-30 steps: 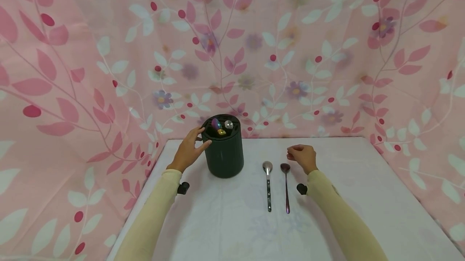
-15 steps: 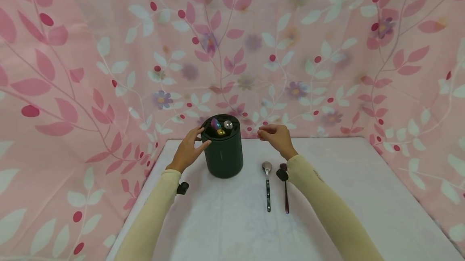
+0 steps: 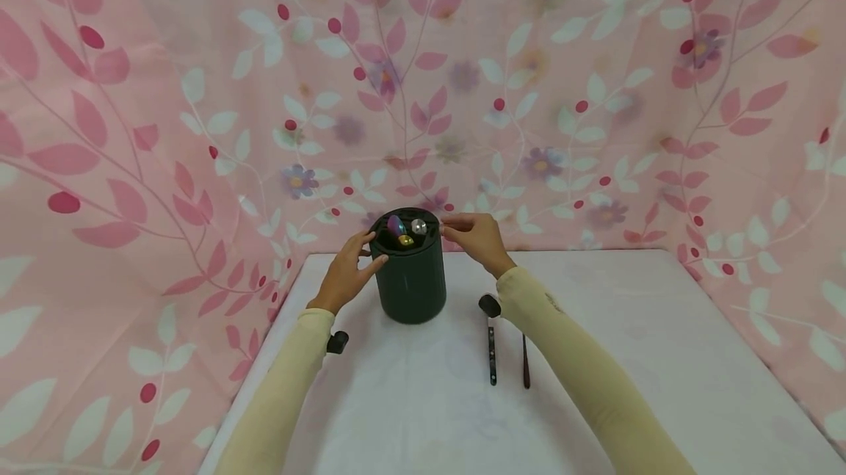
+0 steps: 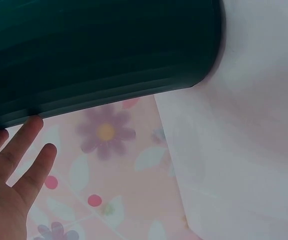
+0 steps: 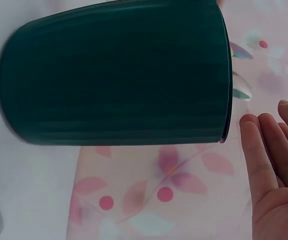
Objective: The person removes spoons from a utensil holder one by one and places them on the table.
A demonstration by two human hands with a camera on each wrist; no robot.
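Note:
A dark green cylindrical utensil holder (image 3: 411, 284) stands upright on the table. Ends of a purple iridescent utensil (image 3: 396, 225), a gold one (image 3: 405, 240) and a silver one (image 3: 419, 226) show inside its slotted black top. My left hand (image 3: 345, 269) rests at the holder's left rim, fingers spread and fairly straight; in the left wrist view its fingertips meet the green wall (image 4: 103, 50). My right hand (image 3: 474, 236) is at the right rim, and the right wrist view shows its fingers (image 5: 260, 160) extended beside the top edge, thumb apart, nothing between them.
Right of the holder lie a spoon with a black speckled handle (image 3: 492, 357) and a dark purple long-handled spoon (image 3: 526, 368), both partly covered by the right forearm and wrist camera (image 3: 489, 305). A pink floral curtain (image 3: 449, 93) rises behind the white table (image 3: 410, 401).
My right hand has moved left and slightly up, from above the spoons to the holder's right rim. The left hand stays at the holder.

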